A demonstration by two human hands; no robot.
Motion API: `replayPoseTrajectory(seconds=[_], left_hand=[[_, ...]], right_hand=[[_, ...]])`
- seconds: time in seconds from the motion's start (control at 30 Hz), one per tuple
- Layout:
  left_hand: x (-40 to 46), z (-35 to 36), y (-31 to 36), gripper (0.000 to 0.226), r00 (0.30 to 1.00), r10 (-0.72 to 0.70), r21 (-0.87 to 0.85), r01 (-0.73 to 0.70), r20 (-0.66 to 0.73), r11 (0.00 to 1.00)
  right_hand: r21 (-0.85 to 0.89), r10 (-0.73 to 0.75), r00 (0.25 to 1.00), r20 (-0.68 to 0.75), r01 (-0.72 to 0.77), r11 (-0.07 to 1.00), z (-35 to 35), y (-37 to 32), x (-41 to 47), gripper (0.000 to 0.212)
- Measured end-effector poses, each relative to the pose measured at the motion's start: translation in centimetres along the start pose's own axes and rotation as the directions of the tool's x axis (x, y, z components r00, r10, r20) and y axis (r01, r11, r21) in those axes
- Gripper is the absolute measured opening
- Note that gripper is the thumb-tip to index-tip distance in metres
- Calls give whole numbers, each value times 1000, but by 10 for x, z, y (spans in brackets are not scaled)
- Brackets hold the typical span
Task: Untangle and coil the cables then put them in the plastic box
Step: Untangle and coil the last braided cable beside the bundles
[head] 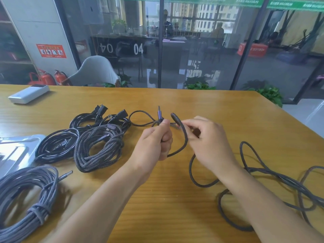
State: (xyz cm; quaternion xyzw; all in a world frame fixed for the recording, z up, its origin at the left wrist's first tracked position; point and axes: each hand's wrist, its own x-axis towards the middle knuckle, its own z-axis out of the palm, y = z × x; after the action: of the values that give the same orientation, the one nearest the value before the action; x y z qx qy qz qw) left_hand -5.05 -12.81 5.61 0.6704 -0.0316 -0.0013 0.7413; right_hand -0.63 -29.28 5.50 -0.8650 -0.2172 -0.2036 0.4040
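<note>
Left hand (156,142) fisted around the braided cable (182,135) just below its plug (159,114), thumb on top, plug sticking up above the fist. Right hand (208,142) just beside it, fingers curled, pinching a raised bend of the same cable between thumb and fingers. Hands close together but not touching, both above the wooden table (175,199). From the hands the cable drops in a loop between them, runs under the right wrist and sprawls in loose tangled loops (280,181) right of the right forearm; a small loop lies beyond the left hand. Left of the left hand: a coiled braided bundle (98,149), black power cords (57,146) coiled beyond it. Near the left forearm, a tied grey coil (26,199). Clear plastic box (15,151) far left, partly cropped. White power bank (29,93) far beyond-left.
</note>
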Motion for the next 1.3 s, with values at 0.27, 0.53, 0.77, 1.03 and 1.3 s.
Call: replayPoseTrajectory(seconds=[0.27, 0.53, 0.77, 1.03, 1.3], left_hand=[[-4, -11, 5, 47, 999, 38, -81, -36, 22, 996], [-4, -43, 12, 49, 989, 60, -150, -80, -134, 985], [-8, -41, 23, 52, 991, 33, -347, -77, -132, 935], [-20, -21, 27, 48, 932, 0, -427, 166, 363, 889], [-15, 6, 7, 47, 953, -103, -12, 111, 284, 994]], right_hand=[[110, 341, 867, 363, -403, 909, -9, 31, 7, 36], [687, 81, 866, 493, -444, 575, -61, 49, 20, 55], [20, 86, 565, 821, -179, 984, -71, 35, 15, 25], [-315, 104, 993, 58, -80, 946, -23, 40, 23, 35], [179, 36, 982, -187, -2, 984, -11, -2, 10, 37]])
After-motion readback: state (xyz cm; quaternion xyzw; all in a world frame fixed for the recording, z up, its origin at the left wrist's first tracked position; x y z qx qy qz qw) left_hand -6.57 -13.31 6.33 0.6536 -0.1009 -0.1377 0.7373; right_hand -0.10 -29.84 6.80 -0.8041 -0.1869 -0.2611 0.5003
